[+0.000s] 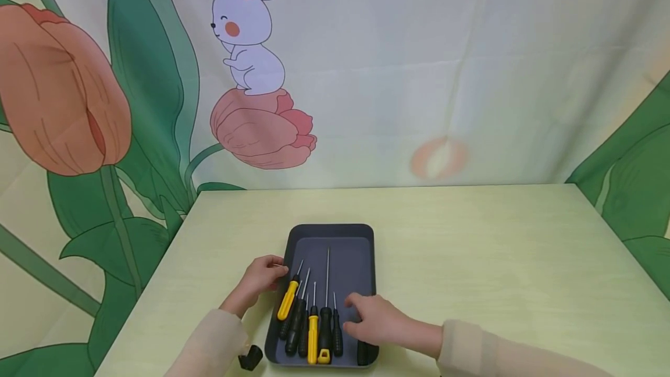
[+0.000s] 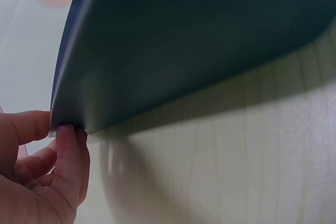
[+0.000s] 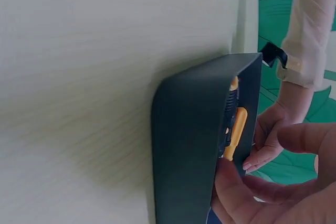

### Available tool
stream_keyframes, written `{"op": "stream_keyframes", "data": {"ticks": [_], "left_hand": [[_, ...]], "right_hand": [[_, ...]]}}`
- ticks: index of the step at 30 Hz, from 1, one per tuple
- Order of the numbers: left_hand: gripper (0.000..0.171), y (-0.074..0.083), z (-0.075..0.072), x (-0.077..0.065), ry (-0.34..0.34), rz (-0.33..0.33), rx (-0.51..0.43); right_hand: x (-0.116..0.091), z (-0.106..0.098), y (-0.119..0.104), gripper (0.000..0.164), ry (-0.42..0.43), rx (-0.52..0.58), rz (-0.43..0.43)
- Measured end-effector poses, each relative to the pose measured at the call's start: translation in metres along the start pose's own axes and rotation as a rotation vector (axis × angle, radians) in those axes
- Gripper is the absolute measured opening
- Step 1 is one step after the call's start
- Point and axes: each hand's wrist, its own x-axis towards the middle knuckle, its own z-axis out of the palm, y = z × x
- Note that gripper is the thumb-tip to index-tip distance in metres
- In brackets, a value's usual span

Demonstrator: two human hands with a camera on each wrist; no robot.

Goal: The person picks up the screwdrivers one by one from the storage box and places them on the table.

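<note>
A dark grey rectangular tray [image 1: 335, 230] lies on the table, longer front to back. Several screwdrivers with black or yellow handles lie side by side in its near half, shafts pointing away. My left hand [image 1: 264, 274] pinches the tray's left rim, thumb on one side of the wall and fingers on the other, as the left wrist view shows. Over the tray's right side is my right hand [image 1: 379, 320], thumb and fingers spread apart, holding nothing. Its fingertips are close to a small black screwdriver [image 1: 337, 333]. A yellow-handled screwdriver [image 3: 237, 131] shows beyond the right fingers.
The pale wood-grain table [image 1: 497, 249] extends to both sides of the tray and behind it. A cloth backdrop [image 1: 366, 74] with a rabbit and tulips hangs at the table's back edge. A small black object [image 1: 251, 358] shows by the left sleeve.
</note>
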Motion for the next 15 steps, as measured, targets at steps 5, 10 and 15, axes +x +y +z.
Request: {"op": "stream_keyframes", "data": {"ticks": [5,10,15], "left_hand": [[0.034,0.001,0.0,-0.001,-0.006,-0.004,0.007],[0.034,0.0,0.0,-0.001,-0.008,-0.003,0.01],[0.034,0.0,0.0,-0.001,-0.006,-0.004,0.005]], "right_hand": [[0.003,0.009,-0.003,0.028,0.046,-0.257,-0.048],[0.005,0.019,-0.006,0.022,0.102,-0.445,-0.082],[0.006,0.027,-0.008,0.02,0.146,-0.557,-0.088]]}}
